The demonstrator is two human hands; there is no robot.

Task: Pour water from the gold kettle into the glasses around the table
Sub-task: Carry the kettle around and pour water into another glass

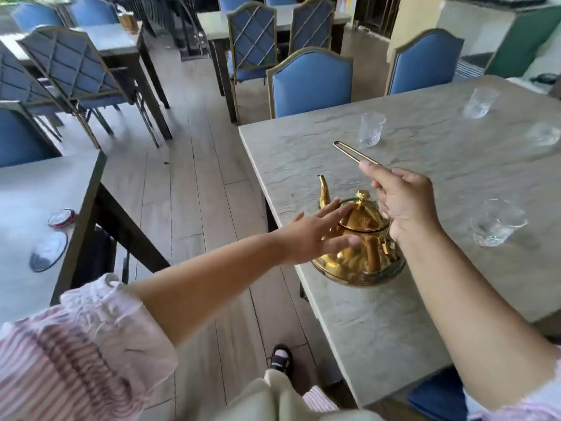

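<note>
The gold kettle (359, 253) stands near the left edge of the grey stone table (425, 183), its spout pointing away to the left. My right hand (403, 202) is shut on the kettle's thin wire handle (349, 150), which is raised above the lid. My left hand (315, 235) is open with fingers spread, its fingertips at the kettle's lid and shoulder. Several clear glasses stand on the table: one beyond the kettle (371, 129), one at the right (498, 223), two further back (481, 102) (545, 133).
Blue padded chairs (309, 83) line the table's far side. Another table (39, 214) with a small dish and a glass lid stands at the left across a wooden floor aisle. My foot (280, 358) is on the floor by the table's near corner.
</note>
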